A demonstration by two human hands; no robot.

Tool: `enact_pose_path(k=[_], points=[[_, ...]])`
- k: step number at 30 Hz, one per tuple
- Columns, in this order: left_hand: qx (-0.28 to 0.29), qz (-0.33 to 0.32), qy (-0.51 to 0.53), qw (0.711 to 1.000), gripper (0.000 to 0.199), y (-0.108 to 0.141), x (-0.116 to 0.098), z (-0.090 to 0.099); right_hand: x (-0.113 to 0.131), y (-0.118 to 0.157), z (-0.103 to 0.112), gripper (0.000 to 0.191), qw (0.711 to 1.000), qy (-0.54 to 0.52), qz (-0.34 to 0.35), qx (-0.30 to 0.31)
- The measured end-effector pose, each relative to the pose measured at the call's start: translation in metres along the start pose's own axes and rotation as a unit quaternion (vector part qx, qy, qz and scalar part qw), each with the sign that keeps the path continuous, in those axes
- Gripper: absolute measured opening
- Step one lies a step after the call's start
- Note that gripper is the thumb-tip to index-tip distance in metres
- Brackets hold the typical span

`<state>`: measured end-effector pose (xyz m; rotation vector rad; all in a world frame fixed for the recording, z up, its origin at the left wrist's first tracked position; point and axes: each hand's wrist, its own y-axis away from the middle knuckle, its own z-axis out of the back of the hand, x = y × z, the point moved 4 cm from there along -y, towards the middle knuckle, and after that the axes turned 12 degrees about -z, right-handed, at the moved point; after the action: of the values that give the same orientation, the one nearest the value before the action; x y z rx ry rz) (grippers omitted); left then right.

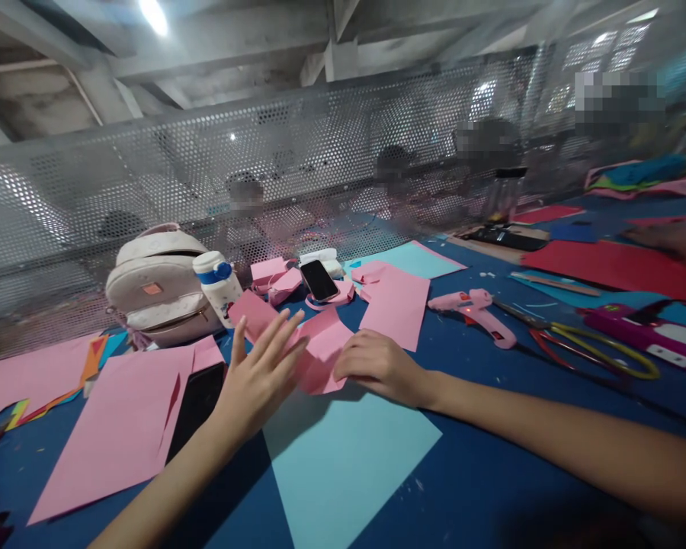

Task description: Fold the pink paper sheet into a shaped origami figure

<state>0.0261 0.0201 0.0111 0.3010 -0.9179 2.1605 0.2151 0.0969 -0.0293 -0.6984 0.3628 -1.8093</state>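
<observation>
A folded piece of pink paper [323, 347] stands up between my hands, over a light blue sheet [348, 465]. My right hand [380, 366] pinches its lower right edge. With fingers spread, my left hand [263, 366] is beside the left part of the paper; whether its fingertips touch it I cannot tell. Behind lie small folded pink pieces [283, 284], a phone [318, 280] and a pink sheet [399, 305]. To the right, a pink glue gun [474, 311] rests on the blue table [463, 473].
A white backpack [160, 286] and a white bottle [214, 286] stand at back left. Pink sheets [120, 412] and a dark device [197, 400] lie left. Scissors [594, 351], a purple tool [652, 335] and red paper [617, 267] are right. Beyond is a perforated metal screen [320, 168]; another person's hand [677, 244] is far right.
</observation>
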Motion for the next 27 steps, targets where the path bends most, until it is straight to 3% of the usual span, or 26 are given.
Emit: enact_pose_path(k=[3, 6, 9, 12, 18, 24, 27], points=[[0.019, -0.033, 0.001, 0.999, 0.04, -0.002, -0.014, -0.001, 0.006, 0.0, 0.002, 0.022, 0.998, 0.009, 0.05, -0.021], [0.049, -0.035, 0.04, 0.997, 0.044, -0.002, -0.02, -0.007, 0.011, 0.0, 0.004, 0.021, 0.997, 0.008, 0.059, -0.043], [0.086, -0.006, 0.108, 0.99, 0.044, -0.001, -0.016, -0.014, 0.011, -0.001, 0.005, 0.02, 0.998, 0.013, 0.039, -0.042], [0.094, 0.039, 0.189, 0.977, 0.024, 0.002, -0.005, -0.016, 0.009, -0.001, 0.006, 0.019, 0.998, 0.022, 0.027, -0.043], [0.097, 0.166, 0.363, 0.912, 0.014, 0.005, 0.012, -0.013, -0.002, -0.002, 0.007, 0.021, 0.997, -0.024, -0.055, -0.042], [0.131, 0.233, 0.409, 0.873, 0.014, 0.01, 0.011, -0.017, -0.018, -0.001, 0.0, 0.017, 0.976, -0.033, -0.215, -0.009], [0.147, 0.256, 0.416, 0.86, 0.016, 0.014, 0.01, -0.025, -0.011, -0.002, 0.001, 0.017, 0.985, -0.001, -0.171, -0.025]])
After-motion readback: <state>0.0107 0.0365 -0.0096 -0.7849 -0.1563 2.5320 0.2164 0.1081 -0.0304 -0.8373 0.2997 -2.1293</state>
